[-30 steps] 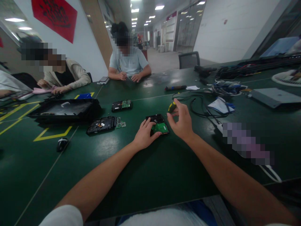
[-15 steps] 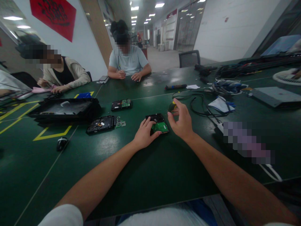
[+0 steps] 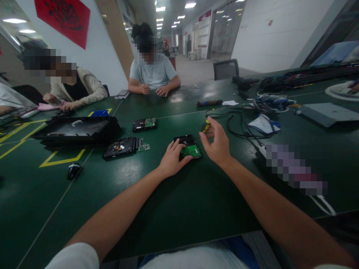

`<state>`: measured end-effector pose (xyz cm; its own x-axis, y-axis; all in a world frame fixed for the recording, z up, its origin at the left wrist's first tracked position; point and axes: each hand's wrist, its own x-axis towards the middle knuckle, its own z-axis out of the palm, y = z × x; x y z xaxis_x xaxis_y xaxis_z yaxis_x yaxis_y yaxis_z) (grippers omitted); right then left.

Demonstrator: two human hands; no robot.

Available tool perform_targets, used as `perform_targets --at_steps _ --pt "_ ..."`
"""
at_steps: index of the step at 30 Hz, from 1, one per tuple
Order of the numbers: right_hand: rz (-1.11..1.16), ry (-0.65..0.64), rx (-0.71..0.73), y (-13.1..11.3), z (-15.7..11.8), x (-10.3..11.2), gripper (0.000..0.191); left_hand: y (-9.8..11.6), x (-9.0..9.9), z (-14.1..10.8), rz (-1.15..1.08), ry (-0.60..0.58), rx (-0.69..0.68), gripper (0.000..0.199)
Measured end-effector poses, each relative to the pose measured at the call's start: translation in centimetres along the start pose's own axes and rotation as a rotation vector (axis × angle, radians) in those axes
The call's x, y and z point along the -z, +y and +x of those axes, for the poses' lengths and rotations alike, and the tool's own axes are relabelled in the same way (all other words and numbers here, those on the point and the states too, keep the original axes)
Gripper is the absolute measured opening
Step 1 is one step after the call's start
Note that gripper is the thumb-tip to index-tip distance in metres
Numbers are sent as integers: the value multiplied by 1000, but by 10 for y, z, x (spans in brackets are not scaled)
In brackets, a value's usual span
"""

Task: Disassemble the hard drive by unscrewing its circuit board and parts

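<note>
A hard drive (image 3: 192, 150) with a green circuit board lies on the green table in front of me. My left hand (image 3: 174, 157) holds it down, fingers over its left side and thumb along the near edge. Just right of the drive, my right hand (image 3: 217, 144) grips a screwdriver (image 3: 206, 126) by its black and yellow handle. The screwdriver's shaft cannot be made out. To the left lie an opened drive (image 3: 121, 148) with a loose circuit board (image 3: 143, 145) beside it, and another hard drive (image 3: 144, 124) farther back.
Black trays (image 3: 75, 129) stand at left, with a computer mouse (image 3: 74, 170) nearer. Black cables (image 3: 235, 123), a power strip (image 3: 294, 170) and a grey metal box (image 3: 331, 114) lie at right. Two people sit across the table (image 3: 157, 209).
The screwdriver handle has turned slightly in my right hand, showing more of its yellow parts. My left hand and the hard drive have stayed put.
</note>
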<state>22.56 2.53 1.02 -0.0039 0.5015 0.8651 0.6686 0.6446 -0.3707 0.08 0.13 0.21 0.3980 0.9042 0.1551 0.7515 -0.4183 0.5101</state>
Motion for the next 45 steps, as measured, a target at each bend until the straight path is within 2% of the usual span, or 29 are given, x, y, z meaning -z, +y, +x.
perform_targets --at_steps 5,34,45 --pt "-32 -13 3 -2 1 2 62 1 0 0 7 6 -6 57" --pt "113 -33 -18 -2 -2 -1 60 2 1 -1 11 13 -13 56" --pt "76 -26 -19 -1 -1 -1 56 1 0 0 1 5 -8 58"
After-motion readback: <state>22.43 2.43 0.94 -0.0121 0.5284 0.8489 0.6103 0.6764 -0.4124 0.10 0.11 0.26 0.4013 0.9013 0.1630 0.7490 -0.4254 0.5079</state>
